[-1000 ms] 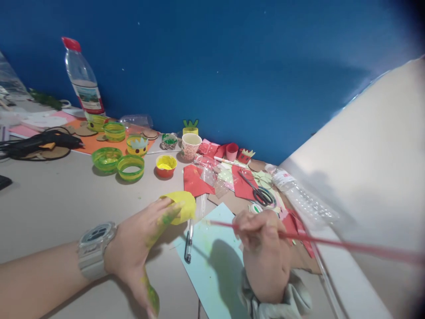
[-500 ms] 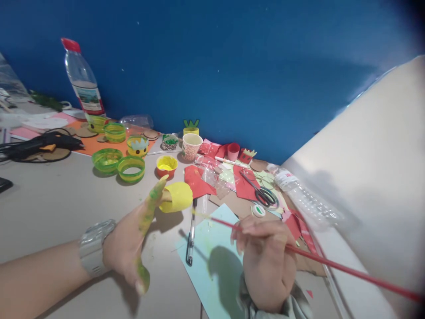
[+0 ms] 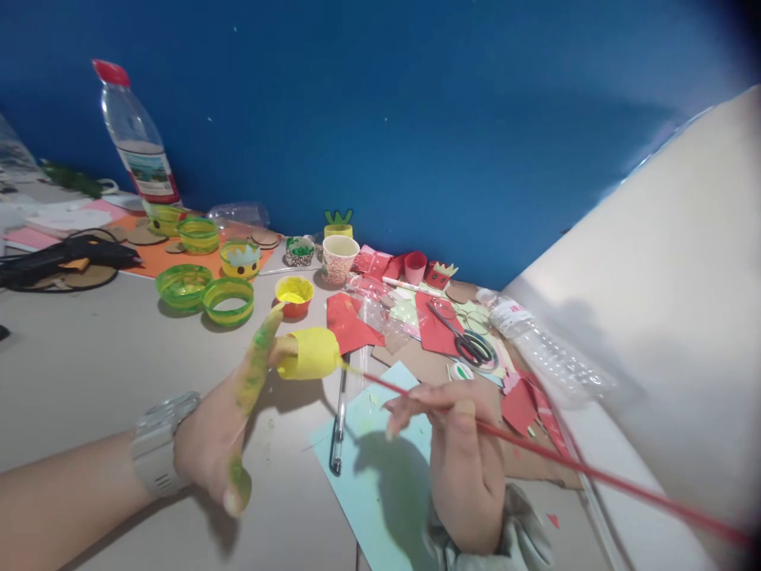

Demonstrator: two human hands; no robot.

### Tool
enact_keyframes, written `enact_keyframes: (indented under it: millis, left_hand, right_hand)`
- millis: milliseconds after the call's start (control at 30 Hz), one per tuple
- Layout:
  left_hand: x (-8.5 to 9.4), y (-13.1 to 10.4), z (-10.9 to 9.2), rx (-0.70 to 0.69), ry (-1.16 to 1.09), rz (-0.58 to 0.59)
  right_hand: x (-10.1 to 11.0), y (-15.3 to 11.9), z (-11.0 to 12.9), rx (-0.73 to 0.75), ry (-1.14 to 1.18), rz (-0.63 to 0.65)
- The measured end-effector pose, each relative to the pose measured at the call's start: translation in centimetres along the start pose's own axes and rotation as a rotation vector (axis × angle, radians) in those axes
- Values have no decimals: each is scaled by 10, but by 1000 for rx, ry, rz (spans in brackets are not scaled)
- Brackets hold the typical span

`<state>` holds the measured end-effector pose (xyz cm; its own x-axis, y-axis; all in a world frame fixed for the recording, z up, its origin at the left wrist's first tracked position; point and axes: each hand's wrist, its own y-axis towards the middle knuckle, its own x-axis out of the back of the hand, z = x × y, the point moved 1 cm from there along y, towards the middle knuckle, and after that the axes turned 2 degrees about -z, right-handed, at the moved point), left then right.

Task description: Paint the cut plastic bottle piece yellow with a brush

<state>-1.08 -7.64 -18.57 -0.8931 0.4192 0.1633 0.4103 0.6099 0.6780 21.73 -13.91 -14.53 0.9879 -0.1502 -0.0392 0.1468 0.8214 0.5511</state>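
Observation:
My left hand (image 3: pixel 223 436), smeared with green and yellow paint, carries a small yellow paper tube (image 3: pixel 312 354) on fingers pushed into its near end. Its thumb and index finger are spread away from the tube. My right hand (image 3: pixel 460 444) pinches a long, thin red-handled paintbrush (image 3: pixel 517 440). The yellow brush tip meets the tube's right edge, or sits just in front of it. A red cup of yellow paint (image 3: pixel 295 295) stands behind the tube. Below the brush lie a black-capped pen (image 3: pixel 338 428) and light blue paper (image 3: pixel 380 476).
Green-and-yellow painted plastic rings (image 3: pixel 229 301) stand at left, near a glue gun (image 3: pixel 71 258) and tall bottle (image 3: pixel 143 155). A paper cup (image 3: pixel 338 260) is at the back. Scissors (image 3: pixel 464 337), red paper scraps (image 3: pixel 353 323) and a clear bottle (image 3: pixel 547 345) lie to the right.
My right hand and the paintbrush have moved slightly left, bringing the tip up to the tube's edge. The whole view has shifted a little; my left hand keeps the tube.

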Motion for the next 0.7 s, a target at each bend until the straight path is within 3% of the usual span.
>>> enact_keyframes:
  millis: [200,400,700]
  left_hand:
    - [-1,-1,-4,28,-19,-1]
    - [0,-11,-9,182,6,-22]
    - [1,-17,-11,185,42,-21]
  right_hand:
    - [1,-1,1,41,0,-65]
    - [3,0,-6,-10,-14,-51]
    - [3,4,-2,15,-12,-100]
